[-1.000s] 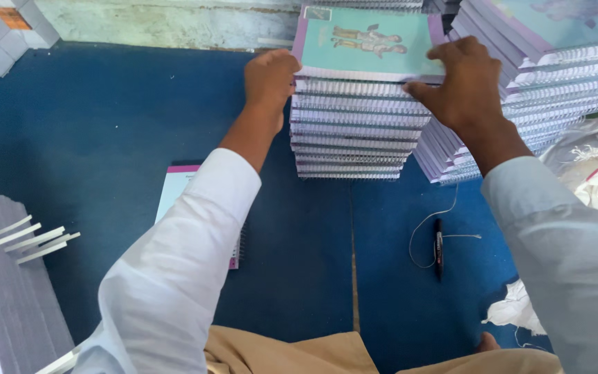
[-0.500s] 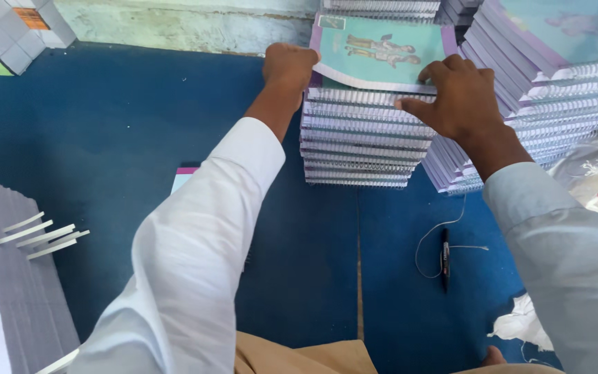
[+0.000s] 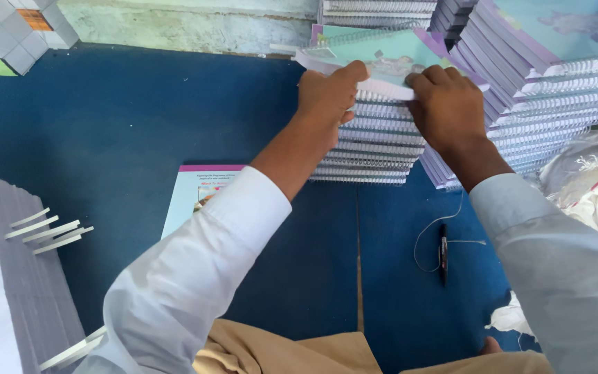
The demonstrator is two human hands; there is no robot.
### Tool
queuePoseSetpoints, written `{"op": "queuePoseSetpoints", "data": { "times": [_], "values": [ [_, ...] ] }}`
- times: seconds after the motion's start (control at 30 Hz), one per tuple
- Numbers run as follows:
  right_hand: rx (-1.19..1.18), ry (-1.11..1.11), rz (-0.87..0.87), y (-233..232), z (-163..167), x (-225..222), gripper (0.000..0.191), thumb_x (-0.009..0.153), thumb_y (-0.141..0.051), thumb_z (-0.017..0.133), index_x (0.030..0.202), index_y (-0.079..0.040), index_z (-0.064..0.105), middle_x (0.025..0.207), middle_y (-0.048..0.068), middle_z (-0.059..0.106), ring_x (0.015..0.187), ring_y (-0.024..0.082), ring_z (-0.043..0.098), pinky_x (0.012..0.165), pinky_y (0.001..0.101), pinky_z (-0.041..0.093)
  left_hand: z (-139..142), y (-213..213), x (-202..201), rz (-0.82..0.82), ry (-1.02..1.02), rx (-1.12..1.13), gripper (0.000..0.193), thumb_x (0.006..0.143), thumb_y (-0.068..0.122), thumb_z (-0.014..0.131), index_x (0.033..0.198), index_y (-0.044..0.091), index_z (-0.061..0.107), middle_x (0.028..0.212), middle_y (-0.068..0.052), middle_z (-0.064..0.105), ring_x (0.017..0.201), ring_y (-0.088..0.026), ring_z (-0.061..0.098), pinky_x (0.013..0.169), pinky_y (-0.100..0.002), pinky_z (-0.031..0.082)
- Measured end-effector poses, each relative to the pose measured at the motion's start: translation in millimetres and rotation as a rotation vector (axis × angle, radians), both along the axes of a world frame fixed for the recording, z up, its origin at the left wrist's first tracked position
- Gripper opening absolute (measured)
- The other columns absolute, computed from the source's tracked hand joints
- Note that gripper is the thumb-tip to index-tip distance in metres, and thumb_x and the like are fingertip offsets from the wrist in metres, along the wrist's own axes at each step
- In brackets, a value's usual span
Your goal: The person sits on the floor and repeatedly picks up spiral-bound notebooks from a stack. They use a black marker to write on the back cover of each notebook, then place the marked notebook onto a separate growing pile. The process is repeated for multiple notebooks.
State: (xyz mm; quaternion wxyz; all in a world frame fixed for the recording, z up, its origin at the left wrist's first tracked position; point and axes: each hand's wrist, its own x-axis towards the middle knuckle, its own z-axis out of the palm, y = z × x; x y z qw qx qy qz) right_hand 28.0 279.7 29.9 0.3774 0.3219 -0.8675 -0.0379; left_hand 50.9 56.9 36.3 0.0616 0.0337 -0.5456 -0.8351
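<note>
Both hands on the top notebook [image 3: 382,59] of the middle stack [image 3: 375,149]. Left hand [image 3: 328,97] pinches its near edge at the left side, thumb on top; right hand [image 3: 448,104] clamps the same edge just to the right, fingers curled over. Hands are close together but not touching. The notebook sits tilted, near edge lifted off the spiral-bound stack under it. A taller stack [image 3: 548,83] leans just right of it, touching or nearly so, hard to tell. A loose cover sheet [image 3: 198,194] lies flat on the blue mat [image 3: 140,125], partly under the left sleeve. Pen [image 3: 443,253] with a thin cord lies on the mat below the right hand. Paper pile [image 3: 8,277] with white tabs at far left.
</note>
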Motion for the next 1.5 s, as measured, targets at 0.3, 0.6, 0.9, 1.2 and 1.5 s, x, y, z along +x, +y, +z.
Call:
{"op": "queuePoseSetpoints", "data": {
  "times": [0.3,0.6,0.9,1.2,1.5],
  "values": [
    [0.002,0.073,-0.015,-3,21,42,0.026,0.092,-0.017,0.077,0.117,-0.014,0.072,0.107,0.001,0.07,0.096,0.025,0.067,0.07,0.0421,0.053,-66,1,46,0.032,-0.03,0.306,0.045,0.095,0.041,0.053,0.125,0.008,0.056,0.081,-0.005,0.068,0.07,-0.016,0.063,0.066,-0.035,0.052],
    [-0.072,0.061,0.057,-16,64,127,0.023,0.093,-0.018,0.08,0.114,-0.01,0.074,0.098,0.004,0.07,0.084,0.026,0.069,0.063,0.0405,0.05,-105,-8,59,-0.113,0.082,-0.019,0.096,0.091,0.064,0.056,0.157,0.004,0.022,0.153,-0.017,0.041,0.14,-0.03,0.048,0.106,-0.048,0.051],
    [-0.469,-0.48,0.107,-16,108,183,0.026,0.097,-0.023,0.078,0.114,-0.003,0.075,0.087,0.012,0.073,0.067,0.018,0.068,0.06,0.0334,0.051,-91,-23,80,-0.185,0.278,0.006,0.098,0.087,0.067,0.062,0.16,0.009,0.032,0.158,-0.011,0.045,0.151,-0.027,0.034,0.119,-0.045,0.026],
    [-0.939,-1.088,0.182,18,28,155,0.033,0.091,-0.022,0.074,0.118,-0.001,0.074,0.101,0.011,0.077,0.088,0.017,0.072,0.076,0.0324,0.059,-113,-37,112,-0.31,0.091,0.147,0.078,0.083,0.041,0.076,0.148,0.012,0.045,0.141,-0.01,0.06,0.135,-0.028,0.053,0.113,-0.049,0.038],
    [-0.96,-1.493,-0.199,43,-88,128,0.057,0.087,-0.039,0.069,0.13,-0.002,0.064,0.118,0.02,0.075,0.109,0.034,0.072,0.089,0.0484,0.06,-180,-38,126,-0.301,-0.174,0.042,0.061,0.082,0.037,0.079,0.129,0.007,0.056,0.122,-0.017,0.065,0.123,-0.036,0.062,0.106,-0.052,0.048]
  ]
}}
